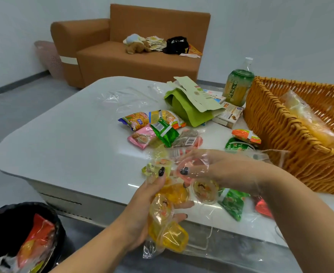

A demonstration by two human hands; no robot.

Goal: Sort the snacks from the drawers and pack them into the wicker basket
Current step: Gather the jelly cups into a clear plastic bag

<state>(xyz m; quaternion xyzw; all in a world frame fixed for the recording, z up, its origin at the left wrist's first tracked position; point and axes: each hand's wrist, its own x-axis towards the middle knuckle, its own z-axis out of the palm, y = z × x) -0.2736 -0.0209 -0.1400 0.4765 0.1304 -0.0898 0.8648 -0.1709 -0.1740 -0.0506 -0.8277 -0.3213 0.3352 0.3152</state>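
My left hand (142, 209) holds a clear plastic bag of yellow jelly cups (168, 219) over the table's front edge, fingers curled round it. My right hand (211, 168) is inside or behind the clear plastic and pinches its top near a pink jelly cup. The wicker basket (280, 138) stands at the right with a clear bag of yellow snacks (310, 123) inside. Small snack packets (152, 129) lie in a heap mid-table. Green packets (233, 203) lie near the front edge.
A white table (63, 138) bears a torn green paper bag (191, 105), boxes and a green drink bottle (239, 85). A black bin (24, 237) with wrappers stands at the lower left. A brown sofa (132, 50) with toys stands behind.
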